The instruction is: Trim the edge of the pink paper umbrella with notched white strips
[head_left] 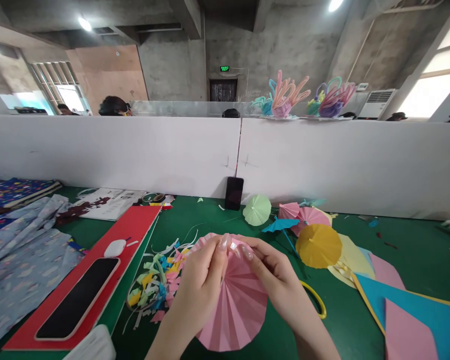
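Observation:
A pleated pink paper circle (235,305) hangs between my hands over the green table. Its folds fan out from near the middle. My left hand (204,275) pinches its upper edge between thumb and fingers. On the other side, my right hand (273,272) grips the same edge with thumb and forefinger. A small whitish shiny bit (233,246) shows between the two thumbs; what it is I cannot make out. Behind my left hand lies a pile of coloured paper scraps (153,280). Yellow scissor handles (317,300) stick out beside my right forearm.
Small paper umbrellas stand beyond my right hand: a green one (257,210), a blue one (281,225), a yellow one (318,246). Coloured paper sheets (427,300) lie right. A phone (78,300) rests on a red board (131,225) at left. A white partition (135,150) bounds the back.

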A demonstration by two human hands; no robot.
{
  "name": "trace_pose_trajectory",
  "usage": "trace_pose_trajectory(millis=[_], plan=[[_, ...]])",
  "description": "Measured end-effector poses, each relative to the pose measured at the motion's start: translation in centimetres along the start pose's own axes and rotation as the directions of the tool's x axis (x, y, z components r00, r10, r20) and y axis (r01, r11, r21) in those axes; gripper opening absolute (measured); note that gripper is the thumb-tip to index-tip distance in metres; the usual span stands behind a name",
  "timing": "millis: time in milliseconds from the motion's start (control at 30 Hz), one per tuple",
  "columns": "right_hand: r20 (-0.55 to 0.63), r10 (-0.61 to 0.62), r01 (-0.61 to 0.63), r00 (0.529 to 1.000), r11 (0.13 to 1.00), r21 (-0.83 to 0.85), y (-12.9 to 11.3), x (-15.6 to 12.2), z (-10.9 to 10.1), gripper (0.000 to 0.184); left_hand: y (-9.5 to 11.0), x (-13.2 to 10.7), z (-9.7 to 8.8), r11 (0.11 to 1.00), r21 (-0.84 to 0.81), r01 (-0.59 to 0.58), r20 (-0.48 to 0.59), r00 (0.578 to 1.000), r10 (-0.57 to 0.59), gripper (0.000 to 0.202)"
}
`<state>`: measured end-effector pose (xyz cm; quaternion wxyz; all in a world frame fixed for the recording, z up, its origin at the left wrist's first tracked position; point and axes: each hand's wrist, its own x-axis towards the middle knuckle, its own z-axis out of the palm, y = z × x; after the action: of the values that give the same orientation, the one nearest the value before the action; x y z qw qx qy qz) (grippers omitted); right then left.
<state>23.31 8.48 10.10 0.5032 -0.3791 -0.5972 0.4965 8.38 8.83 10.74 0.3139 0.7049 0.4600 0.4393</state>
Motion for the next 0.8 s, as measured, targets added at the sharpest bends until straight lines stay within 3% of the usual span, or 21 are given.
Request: trace_pose_trajectory(millis=[200, 433, 667, 800], plan=[[0.083, 0.024, -0.018, 0.996, 0.997, -0.075, -0.7, -0.4, 0.0, 0.028, 0.2, -0.1, -0.8, 0.992, 0.111, 0.060, 0.092, 0.993, -0.070, 0.037], [0.148, 0.052, -0.033, 0.988, 0.991, -0.128, -0.6, -0.4, 0.0, 0.027, 0.0, -0.2, -1.6, 0.938, 0.346, -0.002, 0.214, 0.974, -0.077, 0.029], [0.165, 0.093, -0.072, 0.982, 0.989, -0.130, -0.3, -0.5, -0.1, 0.026, -0.3, -0.2, -1.5, 0.855, 0.499, -0.140, 0.183, 0.982, 0.054, 0.026], [0.162, 0.115, -0.095, 0.980, 0.987, -0.129, -0.4, -0.8, -0.2, 0.025, -0.3, -0.2, -1.5, 0.840, 0.521, -0.149, 0.200, 0.979, 0.049, 0.025]])
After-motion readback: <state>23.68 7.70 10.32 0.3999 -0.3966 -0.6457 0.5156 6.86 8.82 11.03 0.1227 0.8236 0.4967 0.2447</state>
